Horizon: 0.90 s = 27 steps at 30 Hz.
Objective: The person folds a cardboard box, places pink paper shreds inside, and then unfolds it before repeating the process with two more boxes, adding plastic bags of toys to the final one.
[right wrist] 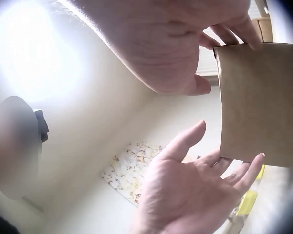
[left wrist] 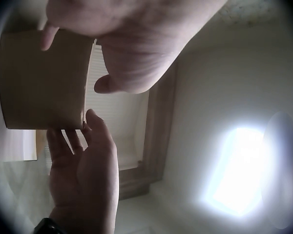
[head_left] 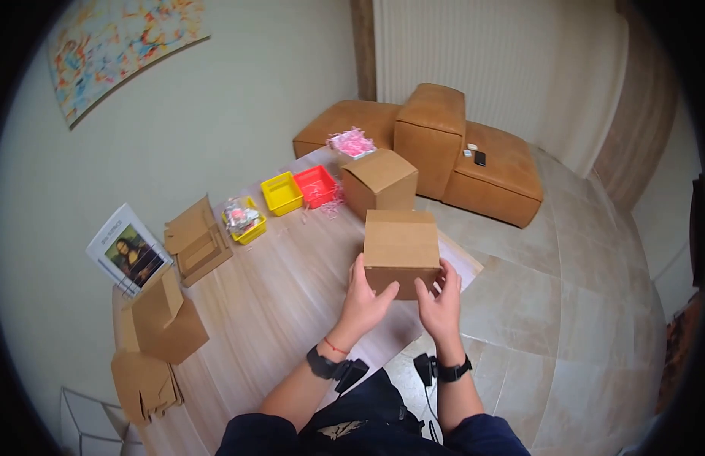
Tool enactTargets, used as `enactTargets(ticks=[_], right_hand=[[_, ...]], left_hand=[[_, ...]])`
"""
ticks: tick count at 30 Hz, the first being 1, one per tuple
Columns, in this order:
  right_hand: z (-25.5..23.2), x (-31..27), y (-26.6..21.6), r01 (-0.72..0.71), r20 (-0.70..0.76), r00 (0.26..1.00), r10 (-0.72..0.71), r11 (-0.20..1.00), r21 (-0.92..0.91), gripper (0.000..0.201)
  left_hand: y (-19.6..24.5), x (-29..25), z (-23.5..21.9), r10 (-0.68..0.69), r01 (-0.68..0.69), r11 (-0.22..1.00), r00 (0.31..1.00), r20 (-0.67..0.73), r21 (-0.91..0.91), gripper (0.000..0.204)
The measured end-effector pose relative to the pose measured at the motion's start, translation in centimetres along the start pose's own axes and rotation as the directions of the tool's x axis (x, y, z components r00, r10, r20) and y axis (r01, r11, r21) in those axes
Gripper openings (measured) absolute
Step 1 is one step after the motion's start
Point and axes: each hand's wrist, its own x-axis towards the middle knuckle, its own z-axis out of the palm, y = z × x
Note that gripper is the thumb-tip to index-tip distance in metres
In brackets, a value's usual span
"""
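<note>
A closed brown cardboard box stands upright between my two hands, over the near right edge of the table. My left hand lies along its left side, fingers extended against the cardboard. On the opposite side, my right hand has its fingers against the box wall. Both wrist views show the thumbs standing apart from the cardboard, near the lid edge. The plain front face is visible between the hands; the box's far side is hidden.
Behind is another cardboard box, with pink shredded paper beyond. Red and yellow bins line the table's far side. Flattened boxes, an open box and a Mona Lisa print stand left.
</note>
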Motion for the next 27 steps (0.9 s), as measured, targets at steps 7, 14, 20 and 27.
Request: enactTargets(ticks=[7,14,20,27], right_hand=[[3.3,-6.4,-3.9,-0.085,0.392,0.92,0.013,0.982,0.167,0.069],[7.8,-10.8,-8.0,-0.092,0.676,0.735,-0.062,0.978,0.189,0.066],[9.5,-12.2,-9.1,0.034,0.673,0.722,-0.162,0.98,0.199,0.056],[9.1,-11.6,-11.0,-0.106,0.68,0.721,-0.133,0.949,0.298,0.054]], left_hand=[[1.8,-9.7,-9.7,-0.162,0.131,0.963,0.98,-0.117,-0.237,0.089],[5.8,-17.8,-18.4,-0.296,0.212,0.927,0.919,-0.259,-0.309,0.079],[3.5,-21.8,-21.2,-0.3,0.231,0.942,0.905,-0.302,-0.242,0.079],[6.3,-21.3,-21.8,-0.127,0.109,0.991,0.933,-0.336,-0.072,0.078]])
